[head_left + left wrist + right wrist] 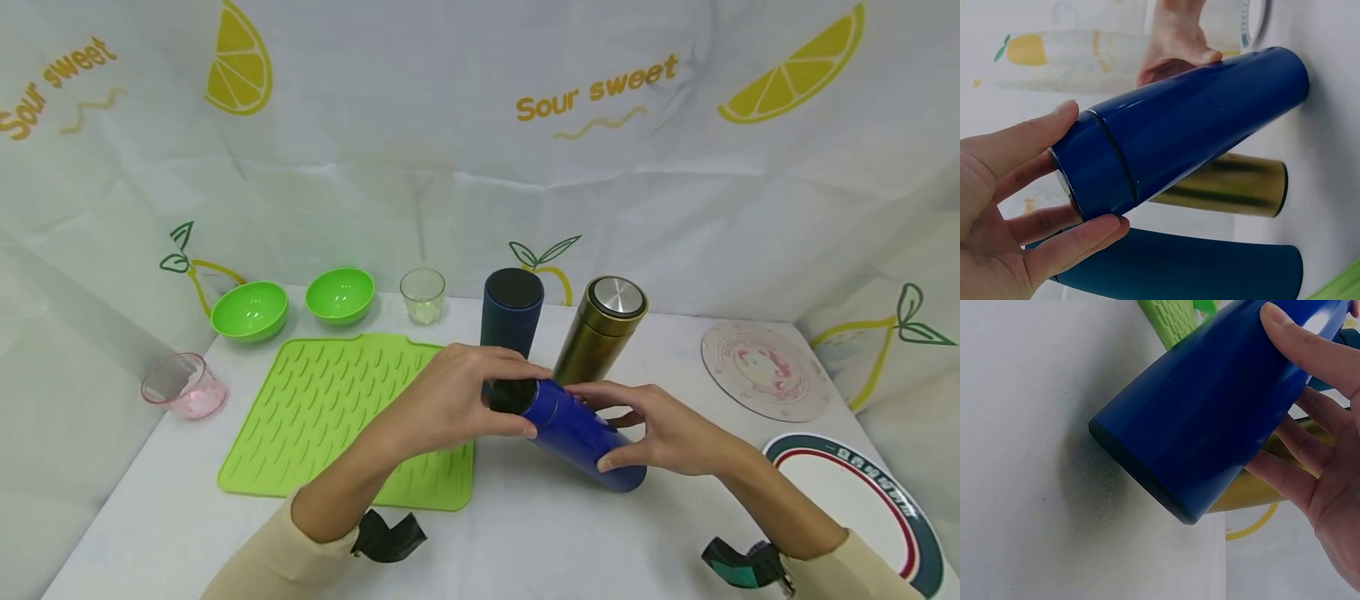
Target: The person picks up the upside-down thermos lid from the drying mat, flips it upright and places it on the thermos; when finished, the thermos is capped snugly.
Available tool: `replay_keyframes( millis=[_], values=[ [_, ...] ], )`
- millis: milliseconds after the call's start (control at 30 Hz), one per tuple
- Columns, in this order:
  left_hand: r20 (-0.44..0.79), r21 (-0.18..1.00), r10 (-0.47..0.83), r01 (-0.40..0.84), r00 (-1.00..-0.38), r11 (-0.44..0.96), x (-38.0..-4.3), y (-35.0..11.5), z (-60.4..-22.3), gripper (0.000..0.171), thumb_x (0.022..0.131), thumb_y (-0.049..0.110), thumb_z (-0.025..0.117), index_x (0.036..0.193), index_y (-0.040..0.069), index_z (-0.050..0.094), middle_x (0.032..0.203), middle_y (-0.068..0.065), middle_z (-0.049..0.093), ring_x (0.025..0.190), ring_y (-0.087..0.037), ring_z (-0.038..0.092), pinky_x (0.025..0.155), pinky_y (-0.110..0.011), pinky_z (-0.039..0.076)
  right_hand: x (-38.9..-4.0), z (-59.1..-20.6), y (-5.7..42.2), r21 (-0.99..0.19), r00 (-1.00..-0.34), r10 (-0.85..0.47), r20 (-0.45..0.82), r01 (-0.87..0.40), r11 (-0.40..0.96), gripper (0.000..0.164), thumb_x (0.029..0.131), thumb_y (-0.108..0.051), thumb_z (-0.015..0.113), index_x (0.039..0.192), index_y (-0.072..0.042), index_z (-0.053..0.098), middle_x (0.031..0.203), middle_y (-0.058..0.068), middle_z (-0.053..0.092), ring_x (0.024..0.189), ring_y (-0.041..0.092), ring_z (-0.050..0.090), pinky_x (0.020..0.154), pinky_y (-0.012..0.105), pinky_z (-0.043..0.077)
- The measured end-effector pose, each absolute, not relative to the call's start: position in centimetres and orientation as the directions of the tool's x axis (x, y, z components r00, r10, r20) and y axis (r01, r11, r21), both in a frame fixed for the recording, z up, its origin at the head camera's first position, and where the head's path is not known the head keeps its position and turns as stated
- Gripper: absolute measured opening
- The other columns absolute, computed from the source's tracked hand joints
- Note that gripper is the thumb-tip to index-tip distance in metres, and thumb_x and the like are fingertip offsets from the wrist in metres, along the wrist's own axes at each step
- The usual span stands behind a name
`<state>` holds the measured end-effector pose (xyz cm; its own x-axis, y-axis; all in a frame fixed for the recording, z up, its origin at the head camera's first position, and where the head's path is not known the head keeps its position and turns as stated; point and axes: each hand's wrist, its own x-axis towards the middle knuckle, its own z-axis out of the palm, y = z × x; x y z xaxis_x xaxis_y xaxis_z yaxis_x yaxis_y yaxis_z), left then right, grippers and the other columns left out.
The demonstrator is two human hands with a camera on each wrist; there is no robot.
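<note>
Between my two hands a blue thermos bottle [573, 433] is held tilted, its cap end up toward the left and its dark-rimmed base low to the right, close over the white table. My left hand [457, 396] grips the cap end, with thumb and fingers on opposite sides of the lid in the left wrist view. Around the lower body, my right hand [648, 425] holds the bottle between thumb and fingers. Just behind stand a dark navy thermos [512, 312] and a gold thermos [600, 329] with a silver-topped lid, both upright.
A green drying mat [337, 417] lies left of the bottles. Beyond it are two green bowls [250, 312] and a clear glass [423, 297]; a pink glass [184, 386] sits at the left edge. To the right lie a pink round mat [765, 371] and a white round plate [847, 500].
</note>
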<state>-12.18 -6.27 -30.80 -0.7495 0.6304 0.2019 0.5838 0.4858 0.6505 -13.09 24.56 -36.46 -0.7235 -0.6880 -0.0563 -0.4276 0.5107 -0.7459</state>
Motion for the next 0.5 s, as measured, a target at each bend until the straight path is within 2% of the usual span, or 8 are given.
replay_keyframes(
  millis=[200,500],
  values=[
    [0.188,0.651,0.621,0.570,-0.761,0.502,-12.18,-6.28,-30.90,0.053,0.078,0.032,0.089,0.128,0.023,0.073,0.128,0.000,0.072,0.081,-0.009,0.068,0.065,-0.016,0.054,-13.08,-36.54,24.47,-0.765,-0.726,-0.686,-0.049,-0.414,0.493,0.077,0.084,-0.028,0.084,0.150,-0.017,0.048,0.146,0.019,0.058,0.127,0.047,0.060,0.090,0.050,0.062],
    [0.181,0.638,0.610,0.564,-0.771,0.524,-12.06,-6.07,-31.08,0.056,0.081,0.037,0.087,0.132,0.024,0.070,0.128,-0.001,0.070,0.088,-0.009,0.064,0.065,-0.015,0.053,-13.12,-36.92,24.79,-0.776,-0.749,-0.661,-0.035,-0.397,0.491,0.078,0.081,-0.025,0.087,0.149,-0.019,0.050,0.144,0.015,0.059,0.123,0.035,0.062,0.089,0.040,0.063]
  ],
)
